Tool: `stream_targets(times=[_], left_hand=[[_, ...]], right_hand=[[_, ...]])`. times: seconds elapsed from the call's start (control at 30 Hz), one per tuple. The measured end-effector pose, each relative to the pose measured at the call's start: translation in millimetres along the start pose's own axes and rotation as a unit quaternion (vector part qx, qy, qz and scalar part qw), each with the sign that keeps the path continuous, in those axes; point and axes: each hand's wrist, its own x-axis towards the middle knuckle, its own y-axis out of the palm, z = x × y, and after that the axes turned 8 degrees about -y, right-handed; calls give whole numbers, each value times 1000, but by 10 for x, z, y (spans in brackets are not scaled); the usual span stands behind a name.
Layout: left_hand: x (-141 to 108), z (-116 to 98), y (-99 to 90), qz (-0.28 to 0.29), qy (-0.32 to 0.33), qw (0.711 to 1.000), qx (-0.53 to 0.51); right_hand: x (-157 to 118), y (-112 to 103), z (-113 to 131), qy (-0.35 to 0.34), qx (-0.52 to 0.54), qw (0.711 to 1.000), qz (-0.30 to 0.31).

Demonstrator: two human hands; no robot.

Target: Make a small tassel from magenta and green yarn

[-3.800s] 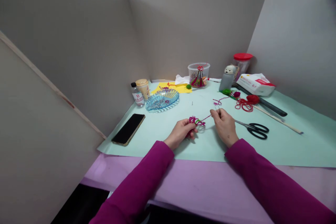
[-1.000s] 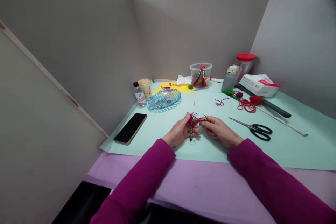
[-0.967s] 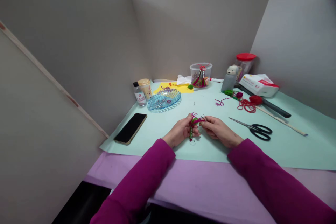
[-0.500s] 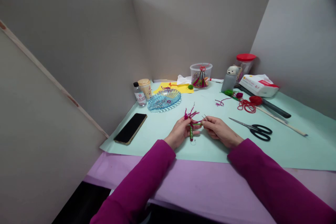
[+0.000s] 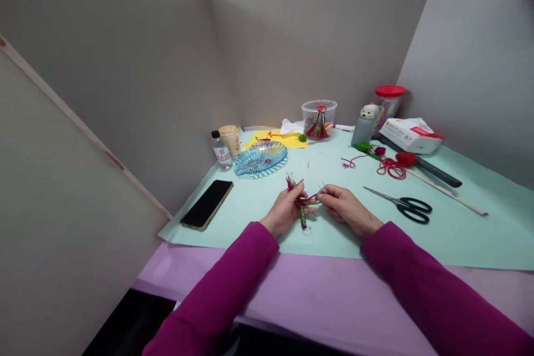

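Pinching firmly, our left hand holds the yarn-wrapped cord between our hands, while our right hand pinches its magenta strand; we seem to be binding, and the strand looks to need drawing taut.

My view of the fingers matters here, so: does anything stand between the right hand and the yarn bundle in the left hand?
Nothing visible does: the right hand sits just beside the magenta-and-green yarn bundle in the left hand, with only a yarn strand crossing the gap.
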Motion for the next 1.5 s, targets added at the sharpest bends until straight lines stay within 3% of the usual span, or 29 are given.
stream_targets(times=[0.23,0.53,0.8,1.03,1.2,1.4,1.5], left_hand=[[-8,21,24,-12,33,994,107],[-27,19,56,-31,38,990,133],[-37,-17,84,-30,-1,994,105],[-32,-41,112,-51,-8,993,108],[-14,-51,85,-70,-8,996,59],[17,-43,89,-87,6,996,25],[36,-27,88,-84,16,996,27]], right_hand=[[-1,24,-10,-14,-34,999,-12],[37,2,-55,-46,-32,997,-51],[39,0,-83,-73,-71,993,-59],[41,-31,-78,-136,-174,971,-87],[13,-14,-60,-153,-211,949,-175],[-19,110,-84,-250,-339,898,-127],[2,113,-125,-261,-364,886,-123]])
